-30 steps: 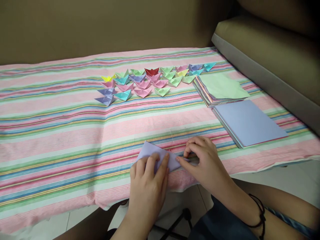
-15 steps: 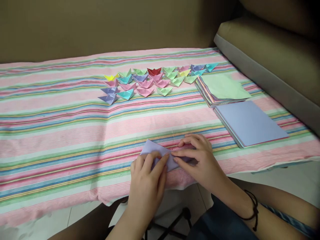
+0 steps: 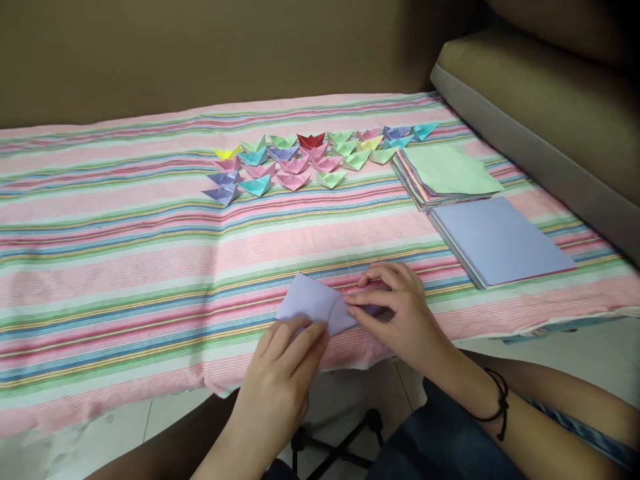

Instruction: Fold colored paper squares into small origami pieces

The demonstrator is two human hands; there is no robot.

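A purple sheet of origami paper (image 3: 311, 297), partly folded with a crease near its middle, lies at the front edge of the striped cloth. My left hand (image 3: 283, 363) is closed on its lower left edge, the fingertips pressed together on the paper. At the sheet's right end, my right hand (image 3: 395, 300) pinches it between thumb and index finger, the other fingers curled above. The fingers cover parts of both ends of the sheet.
Several small folded paper boats (image 3: 293, 180) stand in rows toward the back. On the right lie a stack of papers topped in light green (image 3: 453, 170) and a stack topped in blue-purple (image 3: 503, 240). A brown cushion (image 3: 540, 113) borders the striped cloth (image 3: 115, 273).
My left hand has slid down and left along the paper, baring more of its middle and the crease. My right hand stays at the right end. The view has shifted slightly.
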